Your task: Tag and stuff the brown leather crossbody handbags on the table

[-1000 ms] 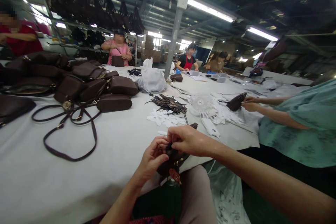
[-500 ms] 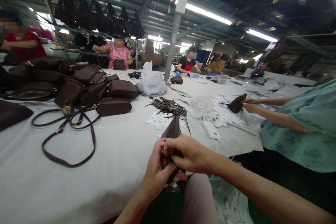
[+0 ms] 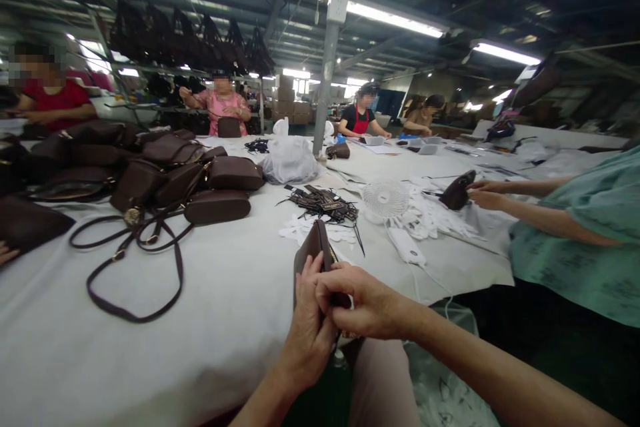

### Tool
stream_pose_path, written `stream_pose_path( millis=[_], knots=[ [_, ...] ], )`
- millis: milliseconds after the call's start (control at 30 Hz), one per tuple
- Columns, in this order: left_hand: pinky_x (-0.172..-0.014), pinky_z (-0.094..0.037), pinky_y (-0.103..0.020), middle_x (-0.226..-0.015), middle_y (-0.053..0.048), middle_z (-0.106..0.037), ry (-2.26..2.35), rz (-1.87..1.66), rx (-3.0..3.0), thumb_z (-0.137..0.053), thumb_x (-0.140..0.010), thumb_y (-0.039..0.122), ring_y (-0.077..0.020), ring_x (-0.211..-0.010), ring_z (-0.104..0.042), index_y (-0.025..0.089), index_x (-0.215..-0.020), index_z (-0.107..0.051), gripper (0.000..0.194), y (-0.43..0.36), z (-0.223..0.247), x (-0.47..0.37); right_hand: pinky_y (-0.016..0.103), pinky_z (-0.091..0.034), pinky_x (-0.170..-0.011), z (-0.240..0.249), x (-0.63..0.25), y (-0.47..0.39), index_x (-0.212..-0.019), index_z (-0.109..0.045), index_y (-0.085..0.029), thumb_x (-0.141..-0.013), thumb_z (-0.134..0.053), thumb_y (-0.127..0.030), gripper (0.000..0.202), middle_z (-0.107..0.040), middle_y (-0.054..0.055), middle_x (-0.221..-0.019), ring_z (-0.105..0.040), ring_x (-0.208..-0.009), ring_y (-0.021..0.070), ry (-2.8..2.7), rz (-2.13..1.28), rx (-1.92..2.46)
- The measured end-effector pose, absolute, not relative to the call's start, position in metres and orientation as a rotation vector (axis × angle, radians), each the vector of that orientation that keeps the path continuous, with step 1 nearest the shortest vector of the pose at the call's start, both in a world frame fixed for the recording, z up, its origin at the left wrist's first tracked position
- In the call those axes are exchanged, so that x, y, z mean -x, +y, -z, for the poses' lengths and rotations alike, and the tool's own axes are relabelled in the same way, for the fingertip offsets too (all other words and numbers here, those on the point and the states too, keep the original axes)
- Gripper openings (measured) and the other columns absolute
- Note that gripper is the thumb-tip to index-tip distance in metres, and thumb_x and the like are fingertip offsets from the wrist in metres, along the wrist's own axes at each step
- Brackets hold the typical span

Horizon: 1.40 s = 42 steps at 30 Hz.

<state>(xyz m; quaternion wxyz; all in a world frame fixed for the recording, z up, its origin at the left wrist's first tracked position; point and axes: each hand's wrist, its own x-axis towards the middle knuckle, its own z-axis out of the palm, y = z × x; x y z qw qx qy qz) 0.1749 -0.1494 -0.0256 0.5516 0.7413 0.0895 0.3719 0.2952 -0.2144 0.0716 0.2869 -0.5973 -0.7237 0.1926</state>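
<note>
A dark brown handbag (image 3: 311, 247) stands on end at the table's near edge, with a bit of gold zip showing along its right side. My left hand (image 3: 309, 330) is closed round the bag's left side, fingers laid along it and thumb at the lower edge. Curled fingers of my right hand (image 3: 361, 300) pinch at the bag's zip edge; the exact spot they grip is hidden. Just beyond the bag lie a heap of dark hang tags (image 3: 325, 203) with cords and some white paper strips (image 3: 295, 230).
A pile of brown handbags (image 3: 225, 173) with a looped strap (image 3: 180, 267) covers the table's left. A white fan (image 3: 385, 200) and a white power bank-like box (image 3: 405, 243) lie right of centre. At right a co-worker in a green top (image 3: 585, 240) handles a dark bag (image 3: 457, 190).
The handbag has turned more upright, showing its zip side. My left fingers have straightened along its side, while my right hand stays bent at its edge. A hand has appeared at far left.
</note>
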Motion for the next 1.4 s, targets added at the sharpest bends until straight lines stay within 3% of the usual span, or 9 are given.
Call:
stream_pose_path(
  millis=[100, 333, 433, 600, 800, 967, 1133, 1300, 1400],
  knots=[
    [-0.119, -0.009, -0.056, -0.158, -0.008, -0.023, 0.221, -0.868, -1.744, -0.047, -0.09, 0.017, -0.028, -0.147, -0.011, 0.025, -0.146, -0.029, 0.059, -0.142, 0.021, -0.18, 0.022, -0.041, -0.065, -0.077, -0.298, -0.216, -0.076, -0.056, -0.019, -0.067, -0.054, -0.003, 0.019, -0.059, -0.004, -0.071, -0.051, -0.065, 0.0116, -1.81, -0.435, 1.714],
    [-0.119, -0.008, -0.055, -0.157, -0.008, -0.025, 0.203, -0.908, -1.801, -0.049, -0.089, 0.016, -0.0289, -0.147, -0.015, 0.025, -0.141, -0.037, 0.054, -0.141, 0.027, -0.186, 0.033, -0.042, -0.08, -0.077, -0.296, -0.219, -0.097, -0.062, -0.017, -0.086, -0.051, -0.011, 0.017, -0.071, 0.006, -0.091, -0.063, -0.083, 0.0197, -1.914, -0.013, 2.161],
    [-0.119, -0.009, -0.053, -0.158, -0.008, -0.023, 0.267, -0.952, -1.748, -0.049, -0.09, 0.02, -0.0283, -0.147, -0.013, 0.025, -0.139, -0.037, 0.051, -0.149, 0.032, -0.187, 0.038, -0.04, -0.088, -0.07, -0.293, -0.221, -0.095, -0.062, -0.018, -0.083, -0.049, -0.009, 0.019, -0.071, 0.005, -0.087, -0.063, -0.081, 0.0197, -1.965, 0.1, 2.129],
    [-0.119, -0.013, -0.053, -0.155, -0.009, -0.027, 0.291, -0.948, -1.657, -0.044, -0.093, 0.024, -0.0275, -0.146, -0.018, 0.024, -0.139, -0.036, 0.047, -0.152, 0.031, -0.191, 0.042, -0.034, -0.1, -0.069, -0.294, -0.221, -0.072, -0.055, -0.02, -0.068, -0.05, -0.004, 0.017, -0.065, -0.001, -0.072, -0.06, -0.075, 0.0159, -2.074, 0.059, 1.796],
    [-0.119, -0.012, -0.052, -0.154, -0.01, -0.029, 0.263, -0.931, -1.587, -0.041, -0.094, 0.031, -0.0272, -0.145, -0.021, 0.022, -0.132, -0.041, 0.039, -0.136, 0.034, -0.195, 0.033, -0.047, -0.081, -0.08, -0.305, -0.221, -0.099, -0.058, -0.02, -0.082, -0.043, -0.009, 0.025, -0.064, 0.007, -0.097, -0.06, -0.09, 0.0189, -1.885, -0.018, 1.713],
    [-0.118, -0.015, -0.051, -0.147, -0.008, -0.041, 0.242, -0.926, -1.506, -0.042, -0.09, 0.025, -0.0272, -0.142, -0.026, 0.022, -0.116, -0.051, 0.027, -0.127, 0.028, -0.201, 0.028, -0.048, -0.061, -0.06, -0.328, -0.227, -0.081, -0.055, -0.021, -0.086, -0.047, -0.025, 0.011, -0.061, 0.0, -0.07, -0.059, -0.062, 0.0151, -1.267, -0.272, 1.929],
    [-0.117, -0.021, -0.048, -0.143, -0.009, -0.045, 0.25, -0.934, -1.487, -0.043, -0.088, 0.024, -0.0271, -0.137, -0.035, 0.021, -0.116, -0.052, 0.029, -0.126, 0.027, -0.205, 0.028, -0.051, -0.061, -0.038, -0.328, -0.215, -0.108, -0.058, -0.02, -0.081, -0.052, -0.027, 0.029, -0.066, 0.005, -0.1, -0.062, -0.07, 0.0145, -1.198, -0.421, 1.811],
    [-0.117, -0.02, -0.049, -0.142, -0.009, -0.046, 0.246, -0.927, -1.512, -0.043, -0.089, 0.025, -0.0272, -0.136, -0.036, 0.021, -0.123, -0.049, 0.035, -0.124, 0.03, -0.206, 0.026, -0.049, -0.056, -0.036, -0.329, -0.196, -0.087, -0.064, -0.018, -0.077, -0.054, -0.027, 0.016, -0.064, 0.001, -0.073, -0.058, -0.062, 0.0142, -1.126, -0.604, 1.704],
    [-0.116, -0.021, -0.049, -0.143, -0.009, -0.045, 0.226, -0.916, -1.534, -0.042, -0.089, 0.025, -0.0269, -0.136, -0.036, 0.021, -0.125, -0.048, 0.036, -0.124, 0.03, -0.205, 0.025, -0.046, -0.053, -0.042, -0.337, -0.189, -0.088, -0.066, -0.017, -0.073, -0.056, -0.022, 0.019, -0.065, -0.001, -0.072, -0.057, -0.059, 0.0129, -1.123, -0.734, 1.658]
  ],
)
